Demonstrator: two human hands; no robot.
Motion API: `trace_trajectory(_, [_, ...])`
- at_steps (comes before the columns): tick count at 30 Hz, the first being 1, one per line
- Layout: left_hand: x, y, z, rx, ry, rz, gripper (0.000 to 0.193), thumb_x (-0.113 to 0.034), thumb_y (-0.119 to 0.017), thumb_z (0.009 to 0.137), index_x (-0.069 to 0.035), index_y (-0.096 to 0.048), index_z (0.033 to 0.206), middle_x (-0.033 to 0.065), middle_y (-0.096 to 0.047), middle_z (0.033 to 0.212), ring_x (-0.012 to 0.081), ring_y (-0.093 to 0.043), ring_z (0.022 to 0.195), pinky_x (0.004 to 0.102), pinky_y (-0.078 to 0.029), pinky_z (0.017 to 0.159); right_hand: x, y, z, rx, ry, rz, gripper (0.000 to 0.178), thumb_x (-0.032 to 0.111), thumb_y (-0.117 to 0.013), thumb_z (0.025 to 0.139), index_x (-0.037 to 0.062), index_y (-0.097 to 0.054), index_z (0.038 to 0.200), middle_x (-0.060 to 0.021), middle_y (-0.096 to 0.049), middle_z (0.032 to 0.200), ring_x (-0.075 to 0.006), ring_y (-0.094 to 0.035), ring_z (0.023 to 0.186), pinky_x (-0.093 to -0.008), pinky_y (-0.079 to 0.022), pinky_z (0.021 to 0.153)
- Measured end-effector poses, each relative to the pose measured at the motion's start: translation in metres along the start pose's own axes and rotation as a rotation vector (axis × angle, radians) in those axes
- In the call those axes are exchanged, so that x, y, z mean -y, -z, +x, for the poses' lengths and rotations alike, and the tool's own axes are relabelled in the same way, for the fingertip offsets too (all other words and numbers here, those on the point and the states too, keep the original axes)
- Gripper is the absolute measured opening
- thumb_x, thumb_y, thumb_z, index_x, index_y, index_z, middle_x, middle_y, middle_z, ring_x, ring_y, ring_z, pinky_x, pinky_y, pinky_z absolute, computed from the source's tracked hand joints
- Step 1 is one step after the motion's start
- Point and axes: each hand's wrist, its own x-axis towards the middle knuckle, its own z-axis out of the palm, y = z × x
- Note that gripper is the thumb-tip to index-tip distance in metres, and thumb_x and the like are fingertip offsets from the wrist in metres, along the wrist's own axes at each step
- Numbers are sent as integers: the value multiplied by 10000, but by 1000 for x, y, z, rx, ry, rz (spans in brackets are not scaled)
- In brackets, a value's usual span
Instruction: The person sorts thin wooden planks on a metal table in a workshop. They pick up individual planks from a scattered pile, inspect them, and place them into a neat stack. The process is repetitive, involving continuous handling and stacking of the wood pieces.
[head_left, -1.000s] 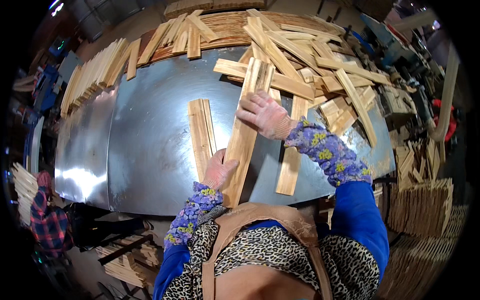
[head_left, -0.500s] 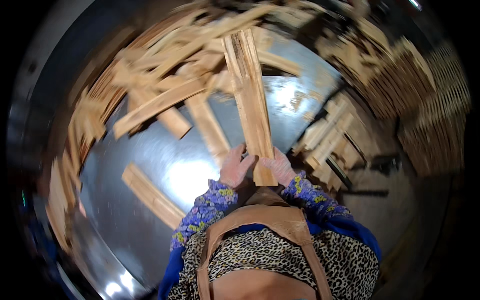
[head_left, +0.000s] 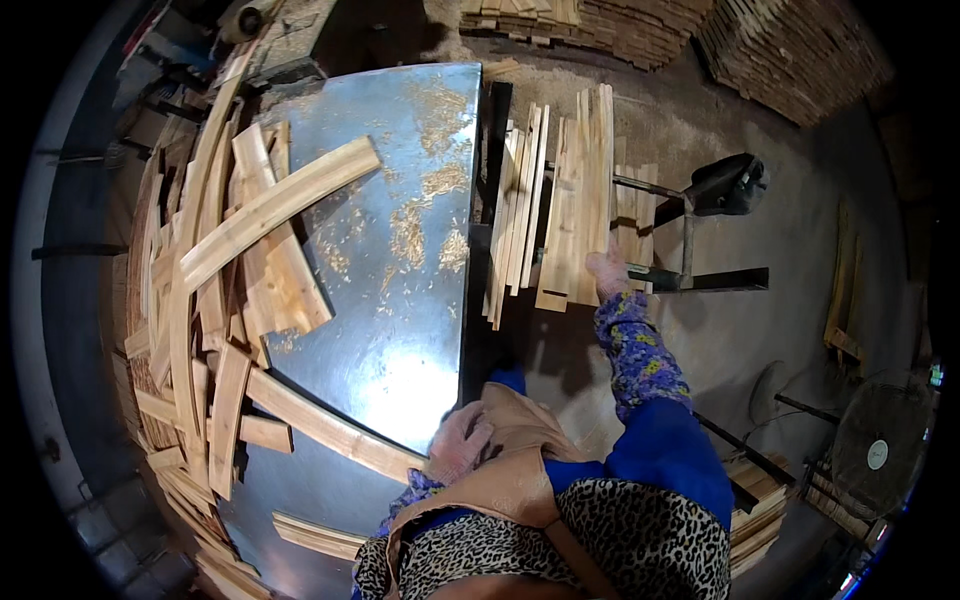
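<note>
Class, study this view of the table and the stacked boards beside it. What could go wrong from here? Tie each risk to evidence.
1. The right hand is at the near ends of the stacked boards; shifting boards might pinch its fingers.
2. The loosely crossed boards on the metal table might slide if knocked.
3. The dark metal bar juts out beyond the stack, possibly catching a passing leg.

The two-handed grip has been broken. The right hand (head_left: pixel 607 273) has been stretched to the stacked boards (head_left: pixel 582 200) beside the worktop (head_left: pixel 385 335); the left hand (head_left: pixel 461 443) has been drawn back beside the apron (head_left: pixel 520 432).
</note>
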Motion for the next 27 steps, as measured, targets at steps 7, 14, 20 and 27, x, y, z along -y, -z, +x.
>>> trace_trajectory(7, [-15,0,32,137,122,59,582,-381,-768,993,-94,-659,1488,222,-737,1323,402,-707,1241,472,-551,1072,2,-82,38,78,-27,300,595,393,-688,946,8,-688,1399,-252,-771,1216,-384,-739,1148,-416,-555,1018])
trace_trajectory(14, [-14,2,43,141,136,53,570,-344,-770,1002,-73,-651,1489,208,-741,1299,366,-756,1123,439,-596,975,64,-89,11,58,-10,79,777,547,-733,988,-16,-609,1510,-251,-685,1460,-380,-646,1386,-427,-499,1180])
trace_trajectory(20, [-25,8,53,189,308,-146,559,-279,-739,1047,-52,-612,1542,153,-754,1290,189,-745,892,310,-610,757,34,-98,47,36,-46,220,750,507,-685,1028,-47,-593,1525,-268,-679,1477,-386,-632,1414,-424,-477,1209])
trace_trajectory(27, [-2,12,52,218,310,-279,555,-245,-733,1064,-40,-600,1563,102,-742,1229,109,-697,809,271,-580,707,41,-90,62,332,66,-714,490,161,-438,1138,-20,-543,1581,-247,-547,1632,-384,-625,1421,-438,-523,1189])
